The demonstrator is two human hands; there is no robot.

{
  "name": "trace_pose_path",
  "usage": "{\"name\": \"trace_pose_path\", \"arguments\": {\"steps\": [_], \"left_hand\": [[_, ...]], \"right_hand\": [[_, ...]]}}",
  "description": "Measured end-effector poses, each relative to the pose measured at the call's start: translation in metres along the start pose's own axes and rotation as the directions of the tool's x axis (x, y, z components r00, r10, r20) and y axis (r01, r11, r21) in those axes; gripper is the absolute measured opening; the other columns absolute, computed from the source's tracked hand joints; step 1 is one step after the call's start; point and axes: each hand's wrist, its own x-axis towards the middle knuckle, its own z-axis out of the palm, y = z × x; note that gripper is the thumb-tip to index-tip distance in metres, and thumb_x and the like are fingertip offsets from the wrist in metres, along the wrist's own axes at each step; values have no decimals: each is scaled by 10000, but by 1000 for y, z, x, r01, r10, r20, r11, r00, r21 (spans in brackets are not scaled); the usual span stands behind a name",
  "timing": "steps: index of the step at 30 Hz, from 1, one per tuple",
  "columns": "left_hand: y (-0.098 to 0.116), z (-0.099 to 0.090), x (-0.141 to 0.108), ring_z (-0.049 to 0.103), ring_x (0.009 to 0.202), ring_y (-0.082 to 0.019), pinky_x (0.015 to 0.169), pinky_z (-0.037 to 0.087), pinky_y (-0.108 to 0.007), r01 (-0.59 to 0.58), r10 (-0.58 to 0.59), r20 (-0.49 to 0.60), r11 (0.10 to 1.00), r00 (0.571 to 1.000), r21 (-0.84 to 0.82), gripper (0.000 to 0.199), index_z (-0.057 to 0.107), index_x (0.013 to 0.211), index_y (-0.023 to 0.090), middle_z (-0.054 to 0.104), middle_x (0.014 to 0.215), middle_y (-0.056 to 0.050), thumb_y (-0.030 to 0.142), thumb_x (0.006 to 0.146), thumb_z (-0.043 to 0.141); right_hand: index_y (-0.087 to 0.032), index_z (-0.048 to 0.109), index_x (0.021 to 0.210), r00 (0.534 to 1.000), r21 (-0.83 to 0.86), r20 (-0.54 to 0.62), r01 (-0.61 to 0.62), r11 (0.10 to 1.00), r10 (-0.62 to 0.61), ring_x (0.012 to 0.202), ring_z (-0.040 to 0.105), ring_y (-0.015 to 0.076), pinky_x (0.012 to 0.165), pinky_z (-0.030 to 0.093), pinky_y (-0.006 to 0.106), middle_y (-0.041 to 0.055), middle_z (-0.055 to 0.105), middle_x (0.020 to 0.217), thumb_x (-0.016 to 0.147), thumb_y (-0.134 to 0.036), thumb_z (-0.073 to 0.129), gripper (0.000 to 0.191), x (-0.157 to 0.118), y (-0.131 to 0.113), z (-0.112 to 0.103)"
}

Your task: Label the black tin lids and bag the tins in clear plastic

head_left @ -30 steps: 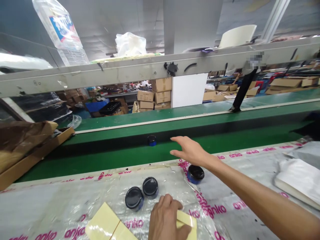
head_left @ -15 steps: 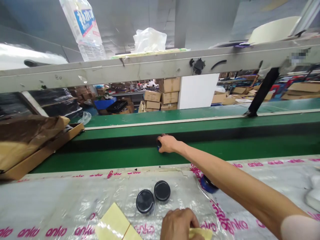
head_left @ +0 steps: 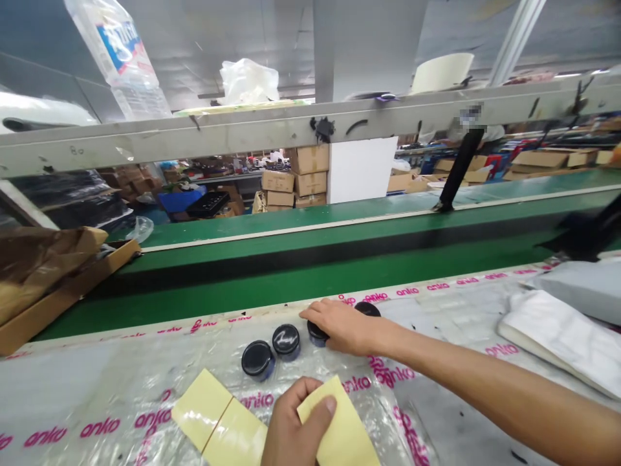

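Here's our right hand, nearer, curled round a dark jar on the worktop, just beyond our left hand, which pinches yellow paper, slanting lengthwise.

Jar moved from belt to table; left hand raised paper.

In the middle of the frame, two containers stand on the table — two more are to their right, paper slips lie below, the belt runs behind.
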Motion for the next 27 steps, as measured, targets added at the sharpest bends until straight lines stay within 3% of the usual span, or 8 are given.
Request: {"name": "trace_pose_path", "arguments": {"steps": [4, 6, 8, 13, 16, 18, 22, 27], "left_hand": [[2, 2, -10, 543, 524, -126, 521, 405, -205, 16, -18, -74, 999, 997, -28, 546, 594, 747, 160, 632, 599, -9, 639, 627, 827], [1, 3, -11, 562, 532, -138, 526, 418, -213, 15, -19, -100, 999, 995, -37, 538, 601, 748, 159, 646, 608, -17, 631, 629, 829], [-1, 3, -9, 566, 539, -143, 524, 416, -216, 0, -2, -104, 1000, 995, -23, 522, 613, 746, 154, 641, 613, -19, 625, 653, 815], [-9, 4, 1, 560, 565, -143, 525, 393, -219, -32, 34, -53, 999, 998, 40, 507, 642, 812, 133, 631, 652, -26, 610, 711, 783], [-9, 7, 2, 550, 564, -134, 523, 385, -213, -40, 41, -34, 998, 999, 44, 494, 633, 788, 132, 619, 640, -19, 593, 715, 793], [-5, 10, -1, 566, 585, -140, 541, 406, -216, -56, 56, -21, 998, 998, 26, 484, 643, 779, 128, 634, 656, -27, 583, 721, 795], [2, 13, -8, 623, 636, -171, 628, 479, -252, -71, 71, -9, 993, 997, -90, 468, 700, 884, 126, 692, 716, -51, 553, 725, 804], [5, 13, -11, 636, 662, -173, 638, 481, -237, -107, 94, -104, 985, 990, -132, 413, 736, 888, 139, 697, 709, -38, 502, 714, 828]], "right_hand": [[-132, 512, 1373, 987, 49, -155, -29, 998, 36, 1215, 530, 335, 1000, 443, 471, 171, 546, 1393, 794, -46, 694, 613, -24, -9, -10], [-177, 533, 1361, 953, 215, -270, -80, 973, 138, 1181, 555, 301, 981, 453, 447, 136, 564, 1383, 918, -162, 634, 454, -44, -14, -16], [-226, 593, 1294, 937, 452, -260, -96, 887, 233, 1042, 618, 240, 889, 486, 373, 79, 647, 1255, 1002, -276, 553, 299, -65, -21, -17], [-233, 682, 1116, 966, 898, -29, -88, 431, 258, 856, 620, 173, 737, 472, 269, 16, 692, 976, 975, -346, 609, 195, -93, -38, 8], [-176, 683, 1021, 950, 991, 43, -79, 104, 309, 742, 583, 139, 642, 438, 232, 12, 648, 839, 911, -397, 688, 247, -92, -45, 25], [-151, 674, 942, 936, 995, 96, -96, -17, 338, 637, 540, 108, 578, 413, 213, -3, 613, 752, 866, -428, 723, 291, -90, -46, 30], [-143, 649, 923, 897, 987, 159, -136, -86, 412, 531, 530, 101, 503, 436, 207, -17, 604, 655, 789, -484, 768, 385, -89, -45, 32], [-146, 629, 935, 877, 982, 180, -137, -129, 445, 510, 546, 110, 480, 464, 205, -22, 603, 611, 761, -541, 772, 455, -91, -46, 34]]}}
